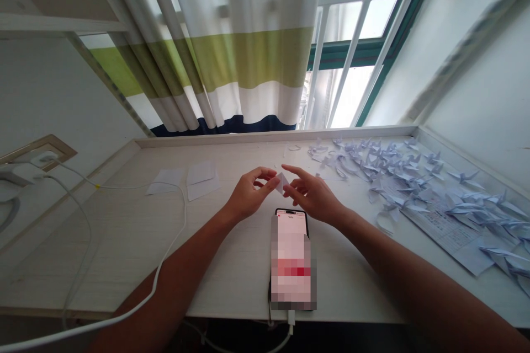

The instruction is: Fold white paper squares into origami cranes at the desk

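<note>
Between my two hands, above the middle of the desk, is a small folded piece of white paper [282,182] with a pointed top. My left hand [253,192] pinches its left side between thumb and fingers. On the other side, my right hand [311,194] grips the lower right edge with the thumb and a finger, its index finger stretched out above the paper. Just below the hands lies a phone [292,231] with its screen lit and partly blurred out. The finer folds of the paper are too small to make out.
Many folded paper cranes [385,162] spread over the right side of the desk [136,242], some on a printed sheet [451,234]. Flat paper sheets [202,179] lie to the left. A white cable [185,209] crosses my left arm. A curtain [248,55] hangs behind.
</note>
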The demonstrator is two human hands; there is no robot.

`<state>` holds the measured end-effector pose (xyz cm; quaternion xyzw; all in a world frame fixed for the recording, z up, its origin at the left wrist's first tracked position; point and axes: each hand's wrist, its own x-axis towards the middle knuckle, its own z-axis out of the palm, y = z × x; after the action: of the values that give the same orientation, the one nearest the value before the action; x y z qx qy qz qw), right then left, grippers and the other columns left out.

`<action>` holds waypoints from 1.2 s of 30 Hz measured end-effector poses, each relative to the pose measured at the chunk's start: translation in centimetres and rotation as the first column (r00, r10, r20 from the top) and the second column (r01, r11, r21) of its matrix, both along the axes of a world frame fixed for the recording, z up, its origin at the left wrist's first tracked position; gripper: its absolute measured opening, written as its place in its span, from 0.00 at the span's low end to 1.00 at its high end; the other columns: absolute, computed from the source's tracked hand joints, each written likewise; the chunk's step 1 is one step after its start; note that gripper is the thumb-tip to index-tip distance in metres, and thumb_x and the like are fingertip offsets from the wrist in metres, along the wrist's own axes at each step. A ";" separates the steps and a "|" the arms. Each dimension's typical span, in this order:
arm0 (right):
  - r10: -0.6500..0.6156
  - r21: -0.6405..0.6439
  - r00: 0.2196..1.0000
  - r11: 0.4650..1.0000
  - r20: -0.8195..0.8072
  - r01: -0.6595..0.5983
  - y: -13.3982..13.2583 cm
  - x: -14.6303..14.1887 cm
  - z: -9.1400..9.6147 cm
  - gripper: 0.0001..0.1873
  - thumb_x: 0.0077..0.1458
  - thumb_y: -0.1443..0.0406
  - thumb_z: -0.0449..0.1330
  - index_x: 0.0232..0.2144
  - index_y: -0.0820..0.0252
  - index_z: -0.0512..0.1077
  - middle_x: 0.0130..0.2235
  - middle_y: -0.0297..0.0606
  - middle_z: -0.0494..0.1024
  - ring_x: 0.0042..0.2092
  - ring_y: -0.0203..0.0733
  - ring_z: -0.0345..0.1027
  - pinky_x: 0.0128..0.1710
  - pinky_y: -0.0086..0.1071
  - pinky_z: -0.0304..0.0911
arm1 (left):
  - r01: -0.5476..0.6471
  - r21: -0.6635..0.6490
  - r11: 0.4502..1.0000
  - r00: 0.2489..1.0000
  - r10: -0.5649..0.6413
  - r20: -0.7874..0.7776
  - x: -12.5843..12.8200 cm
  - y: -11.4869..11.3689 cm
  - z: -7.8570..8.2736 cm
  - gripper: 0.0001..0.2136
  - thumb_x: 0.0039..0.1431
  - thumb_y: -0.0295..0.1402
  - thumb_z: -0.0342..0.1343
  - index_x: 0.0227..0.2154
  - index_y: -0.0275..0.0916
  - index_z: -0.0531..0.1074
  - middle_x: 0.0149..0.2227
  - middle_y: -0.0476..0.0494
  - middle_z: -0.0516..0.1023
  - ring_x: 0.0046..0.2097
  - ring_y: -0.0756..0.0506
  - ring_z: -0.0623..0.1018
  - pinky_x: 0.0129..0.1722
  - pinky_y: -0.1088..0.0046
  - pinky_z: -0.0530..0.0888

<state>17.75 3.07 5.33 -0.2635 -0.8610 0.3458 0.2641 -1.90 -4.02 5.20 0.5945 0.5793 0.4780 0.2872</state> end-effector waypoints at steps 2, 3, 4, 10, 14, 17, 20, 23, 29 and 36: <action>-0.085 0.163 0.993 0.984 0.078 0.072 -0.1 -0.2 -0.3 0.28 0.66 0.61 0.56 0.66 0.57 0.60 0.35 0.38 0.85 0.29 0.40 0.77 0.30 0.33 0.69 | -0.013 -0.030 0.999 1.000 0.012 -0.022 0.2 -0.1 0.1 0.21 0.58 0.49 0.63 0.47 0.40 0.75 0.48 0.39 0.80 0.50 0.40 0.78 0.47 0.62 0.75; -0.119 0.228 0.987 0.969 0.105 0.093 -0.1 -0.3 -0.4 0.27 0.66 0.60 0.56 0.66 0.57 0.61 0.35 0.38 0.85 0.29 0.41 0.77 0.30 0.33 0.68 | -0.023 -0.034 0.999 0.999 0.022 -0.038 0.3 -0.2 0.1 0.21 0.55 0.49 0.65 0.47 0.40 0.75 0.49 0.39 0.80 0.50 0.40 0.78 0.47 0.61 0.75; -0.143 0.275 0.982 0.956 0.124 0.105 -0.1 -0.4 -0.5 0.27 0.66 0.60 0.56 0.65 0.58 0.62 0.35 0.38 0.85 0.29 0.41 0.77 0.30 0.33 0.66 | -0.036 -0.030 0.999 0.998 0.034 -0.057 0.5 -0.3 0.2 0.21 0.54 0.48 0.66 0.46 0.40 0.75 0.48 0.40 0.80 0.50 0.40 0.78 0.47 0.61 0.75; -0.145 0.264 0.981 0.959 0.131 0.107 -0.1 -0.3 -0.3 0.18 0.64 0.61 0.58 0.55 0.56 0.72 0.30 0.35 0.83 0.28 0.39 0.76 0.31 0.32 0.64 | 0.051 -0.008 0.999 0.999 -0.051 -0.012 1.2 -0.6 0.3 0.15 0.58 0.43 0.64 0.43 0.40 0.73 0.45 0.42 0.80 0.47 0.42 0.79 0.49 0.60 0.75; -0.114 0.224 0.985 0.971 0.131 0.083 -0.2 -0.3 0.0 0.18 0.63 0.60 0.60 0.54 0.56 0.72 0.30 0.34 0.82 0.29 0.38 0.75 0.30 0.31 0.63 | 0.099 -0.004 0.995 0.994 -0.098 0.046 1.3 -0.7 0.1 0.17 0.56 0.43 0.67 0.42 0.39 0.72 0.44 0.43 0.81 0.46 0.43 0.80 0.50 0.60 0.76; -0.082 0.230 0.990 0.972 0.115 0.054 -0.2 -0.1 0.1 0.15 0.64 0.59 0.59 0.51 0.55 0.74 0.32 0.34 0.81 0.30 0.38 0.74 0.31 0.31 0.63 | 0.110 0.038 0.993 0.993 -0.111 0.035 1.2 -0.7 0.1 0.15 0.58 0.43 0.65 0.41 0.40 0.72 0.43 0.44 0.80 0.45 0.43 0.80 0.49 0.62 0.76; -0.074 0.274 0.995 0.960 0.066 0.053 0.1 0.0 0.3 0.13 0.65 0.58 0.59 0.48 0.56 0.76 0.36 0.39 0.80 0.34 0.40 0.73 0.32 0.33 0.64 | 0.085 0.068 0.994 0.996 -0.083 -0.027 0.9 -0.8 0.3 0.13 0.60 0.43 0.63 0.41 0.41 0.73 0.42 0.44 0.80 0.45 0.43 0.80 0.47 0.62 0.77; -0.075 0.350 0.997 0.935 0.023 0.062 0.3 0.0 0.3 0.14 0.64 0.58 0.60 0.49 0.56 0.76 0.39 0.43 0.78 0.38 0.44 0.72 0.35 0.36 0.66 | 0.031 0.087 0.996 0.997 -0.025 -0.077 0.8 -0.8 0.4 0.12 0.60 0.44 0.63 0.37 0.41 0.73 0.39 0.46 0.80 0.43 0.43 0.80 0.46 0.62 0.78; -0.100 0.283 0.993 0.952 -0.070 0.116 -0.1 -0.3 0.5 0.10 0.65 0.58 0.59 0.41 0.58 0.74 0.37 0.41 0.80 0.39 0.45 0.74 0.43 0.42 0.68 | 0.028 0.134 0.991 0.999 -0.023 -0.039 0.8 -0.6 0.3 0.12 0.61 0.43 0.61 0.35 0.40 0.72 0.38 0.47 0.81 0.42 0.44 0.81 0.46 0.64 0.78; 0.006 0.257 0.992 0.966 -0.126 0.027 -0.2 -0.3 0.5 0.03 0.62 0.65 0.62 0.36 0.56 0.76 0.45 0.42 0.81 0.50 0.49 0.73 0.50 0.48 0.69 | 0.063 0.141 0.988 0.994 -0.050 -0.092 0.7 -0.6 0.3 0.11 0.63 0.43 0.60 0.38 0.40 0.76 0.41 0.44 0.82 0.44 0.44 0.81 0.49 0.62 0.77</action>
<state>17.48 2.92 5.85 -0.2089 -0.8790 0.2452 0.3517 -1.17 -4.63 5.49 0.6503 0.5386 0.4833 0.2311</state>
